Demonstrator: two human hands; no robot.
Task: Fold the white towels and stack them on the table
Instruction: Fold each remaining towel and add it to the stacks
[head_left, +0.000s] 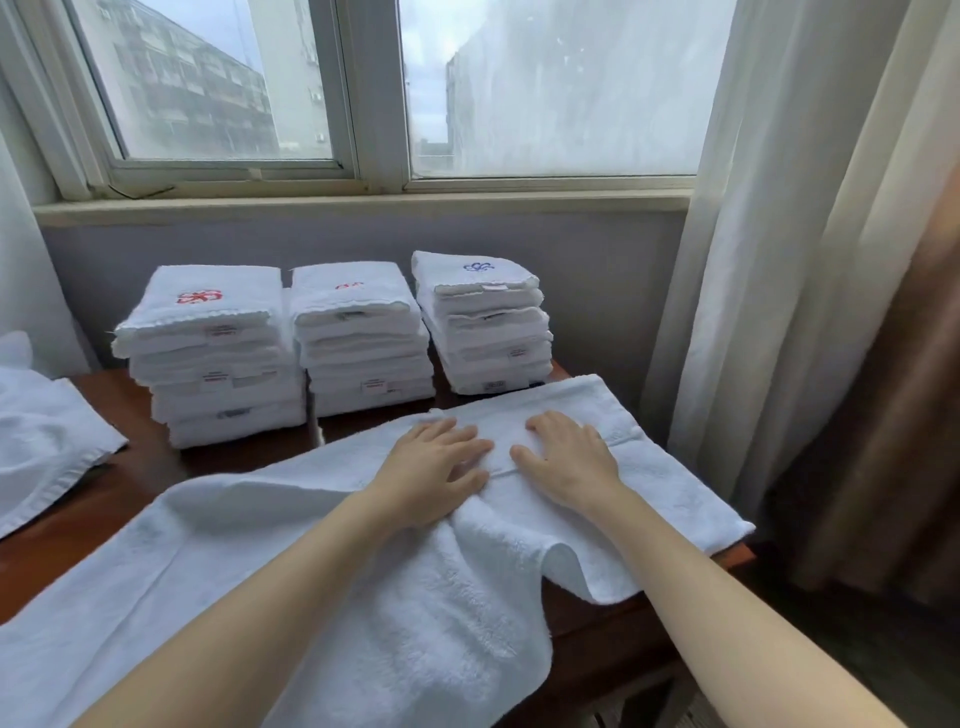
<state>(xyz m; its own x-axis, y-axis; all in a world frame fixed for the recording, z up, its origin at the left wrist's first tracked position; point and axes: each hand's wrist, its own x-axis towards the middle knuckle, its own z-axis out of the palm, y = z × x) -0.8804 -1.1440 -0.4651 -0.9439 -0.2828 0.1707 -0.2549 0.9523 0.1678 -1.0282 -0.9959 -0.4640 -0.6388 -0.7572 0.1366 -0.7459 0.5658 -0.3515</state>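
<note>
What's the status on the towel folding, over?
Left hand and right hand open, flat on the spread towel. Towel lies long across the table, rumpled by the hands. Three folded stacks close behind, nothing blocking.

The left stack (218, 358), middle stack (363, 343) and right stack (488, 327) of folded towels wall off the back of the table (130, 473), with only narrow gaps between them. Bare wood lies open between the left stack, a loose white cloth (47, 452) and the spread towel (363, 597); a curtain (779, 260) hangs close at the right
</note>
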